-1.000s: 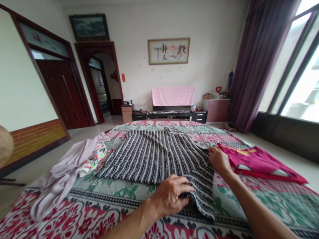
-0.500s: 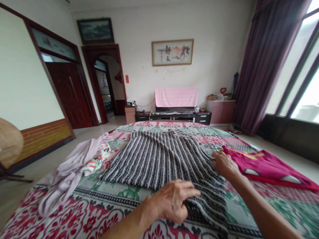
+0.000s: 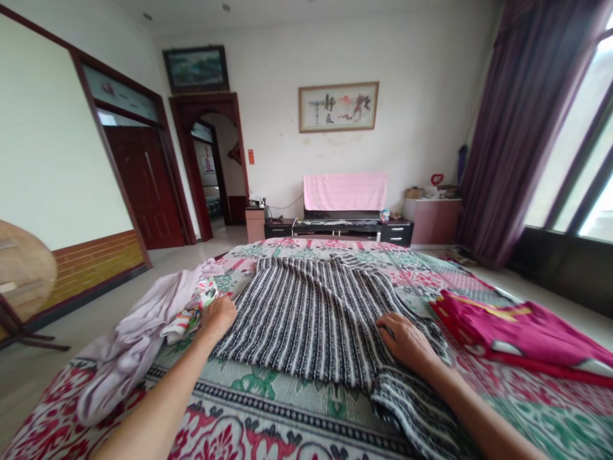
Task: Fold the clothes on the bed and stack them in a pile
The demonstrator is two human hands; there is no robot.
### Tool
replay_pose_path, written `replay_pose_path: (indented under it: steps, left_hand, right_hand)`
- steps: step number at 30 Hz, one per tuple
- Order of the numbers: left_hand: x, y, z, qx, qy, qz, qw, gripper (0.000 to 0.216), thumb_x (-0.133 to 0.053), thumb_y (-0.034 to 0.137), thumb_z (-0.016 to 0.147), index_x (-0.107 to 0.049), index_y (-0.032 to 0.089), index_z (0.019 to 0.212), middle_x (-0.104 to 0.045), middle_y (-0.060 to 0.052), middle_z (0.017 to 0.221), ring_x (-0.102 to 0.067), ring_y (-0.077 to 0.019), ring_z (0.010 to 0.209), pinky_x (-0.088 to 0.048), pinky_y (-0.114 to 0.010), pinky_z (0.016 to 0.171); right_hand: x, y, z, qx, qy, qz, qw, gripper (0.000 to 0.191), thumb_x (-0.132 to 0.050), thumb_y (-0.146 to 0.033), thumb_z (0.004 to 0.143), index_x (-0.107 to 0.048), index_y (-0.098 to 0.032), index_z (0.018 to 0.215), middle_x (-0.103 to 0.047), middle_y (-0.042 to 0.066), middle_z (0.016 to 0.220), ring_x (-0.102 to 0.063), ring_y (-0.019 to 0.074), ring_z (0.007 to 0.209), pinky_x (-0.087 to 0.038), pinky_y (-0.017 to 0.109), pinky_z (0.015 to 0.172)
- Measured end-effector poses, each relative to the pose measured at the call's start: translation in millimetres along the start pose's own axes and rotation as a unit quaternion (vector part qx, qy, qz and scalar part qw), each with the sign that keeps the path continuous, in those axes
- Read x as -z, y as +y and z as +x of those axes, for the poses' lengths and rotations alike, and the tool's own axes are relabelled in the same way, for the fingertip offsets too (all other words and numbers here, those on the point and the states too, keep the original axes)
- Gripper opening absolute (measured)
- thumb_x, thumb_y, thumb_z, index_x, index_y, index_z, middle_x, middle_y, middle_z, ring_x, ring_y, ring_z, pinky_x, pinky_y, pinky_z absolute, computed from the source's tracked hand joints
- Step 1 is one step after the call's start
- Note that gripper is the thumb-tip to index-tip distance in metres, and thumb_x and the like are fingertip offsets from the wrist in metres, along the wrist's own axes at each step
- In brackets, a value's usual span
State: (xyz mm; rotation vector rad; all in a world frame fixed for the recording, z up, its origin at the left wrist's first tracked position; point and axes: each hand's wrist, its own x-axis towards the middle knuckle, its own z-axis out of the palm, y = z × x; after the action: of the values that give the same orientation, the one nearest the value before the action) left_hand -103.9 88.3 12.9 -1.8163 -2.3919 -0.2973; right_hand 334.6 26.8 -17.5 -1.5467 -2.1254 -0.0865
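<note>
A black-and-white striped knit sweater lies spread on the patterned bedcover. At its left edge is my left hand, closed with its fingers curled on the edge of the knit; the fingertips are hidden. My right hand rests palm down on the sweater's right part, its fingers loosely apart. A sleeve of the sweater bends toward me below the right wrist. Just beyond the left hand lies a white cloth with a colourful print.
A pale pink garment lies crumpled along the bed's left side. To the right is a folded magenta garment with red cloth under it. The bedcover is red, green and white. A round wooden board stands at far left.
My left hand has moved left and away from me, from the front of the sweater to its left edge. My right hand has come inward onto the knit. The near right sleeve has shifted.
</note>
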Motion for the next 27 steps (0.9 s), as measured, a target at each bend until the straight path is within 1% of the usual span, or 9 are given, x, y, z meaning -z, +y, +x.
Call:
replay_pose_path:
  steps: [3,5,6,11,15,17,23,27]
  left_hand:
    - [-7.6,-6.8,-5.2,0.009,-0.006,0.003,1.0,0.039,-0.039,0.024,0.083,-0.06,0.015,0.115,-0.064,-0.016,0.109,-0.06,-0.0288,0.101,-0.046,-0.036,0.081]
    - [-9.5,-6.9,-9.9,0.001,-0.008,-0.011,1.0,0.046,-0.036,0.019,0.082,-0.053,0.022,0.125,-0.063,-0.014,0.112,-0.061,-0.0272,0.1,-0.046,-0.037,0.08]
    - [-9.6,-7.4,-11.6,-0.004,-0.008,-0.022,1.0,0.048,-0.035,0.017,0.082,-0.052,0.024,0.127,-0.064,-0.012,0.112,-0.061,-0.0263,0.099,-0.046,-0.036,0.08]
    - [-7.6,-20.2,-13.0,0.007,0.017,-0.07,0.997,0.047,-0.034,0.019,0.081,-0.057,0.025,0.122,-0.064,-0.01,0.115,-0.059,-0.0243,0.104,-0.045,-0.033,0.083]
    - [-9.2,-31.9,-8.1,0.022,-0.018,-0.081,0.996,0.044,-0.041,0.022,0.077,-0.062,0.026,0.114,-0.066,-0.007,0.112,-0.06,-0.0242,0.104,-0.044,-0.032,0.084]
    - [-8.8,-36.3,-5.1,0.029,-0.032,-0.079,0.996,0.043,-0.044,0.023,0.074,-0.064,0.026,0.113,-0.067,-0.007,0.11,-0.06,-0.0256,0.104,-0.044,-0.032,0.085]
    - [-1.0,-45.6,-3.6,0.044,-0.022,-0.086,0.995,0.045,-0.045,0.024,0.074,-0.063,0.021,0.115,-0.065,-0.01,0.113,-0.059,-0.0294,0.105,-0.044,-0.036,0.086]
    - [0.1,-47.7,-6.1,0.049,-0.034,-0.093,0.994,0.041,-0.047,0.028,0.074,-0.066,0.02,0.11,-0.066,-0.012,0.111,-0.059,-0.0304,0.105,-0.044,-0.037,0.087]
  right_hand:
    - [-0.1,-2.5,0.4,-0.005,0.007,-0.004,1.0,0.026,-0.038,-0.028,0.084,-0.063,-0.02,0.087,-0.062,0.006,0.09,-0.058,0.0182,0.086,-0.043,0.03,0.083]
    - [0.2,-3.8,0.3,-0.004,0.009,-0.002,1.0,0.026,-0.038,-0.027,0.084,-0.063,-0.02,0.088,-0.062,0.006,0.091,-0.058,0.018,0.086,-0.043,0.03,0.083]
    - [0.5,-4.2,0.2,-0.003,0.009,0.0,1.0,0.026,-0.038,-0.027,0.084,-0.063,-0.02,0.088,-0.062,0.006,0.091,-0.058,0.0179,0.087,-0.043,0.03,0.083]
    - [2.7,-5.1,-0.4,-0.001,0.004,0.007,1.0,0.026,-0.037,-0.028,0.085,-0.062,-0.019,0.089,-0.062,0.006,0.092,-0.057,0.0185,0.087,-0.043,0.032,0.085]
    - [3.8,-6.1,-0.9,-0.005,0.002,0.003,1.0,0.025,-0.038,-0.027,0.085,-0.062,-0.02,0.089,-0.062,0.006,0.092,-0.057,0.0182,0.088,-0.043,0.031,0.085]
    - [3.8,-6.3,-1.2,-0.006,0.003,-0.001,1.0,0.025,-0.039,-0.026,0.084,-0.062,-0.02,0.088,-0.062,0.006,0.092,-0.057,0.0179,0.089,-0.043,0.03,0.085]
    - [2.9,-4.3,-0.6,-0.002,0.005,-0.007,1.0,0.025,-0.039,-0.027,0.084,-0.063,-0.02,0.088,-0.062,0.006,0.092,-0.058,0.0175,0.088,-0.042,0.03,0.085]
    - [2.3,-2.6,-0.7,0.004,0.007,-0.005,1.0,0.025,-0.04,-0.027,0.084,-0.063,-0.019,0.089,-0.063,0.006,0.093,-0.058,0.0179,0.088,-0.043,0.03,0.085]
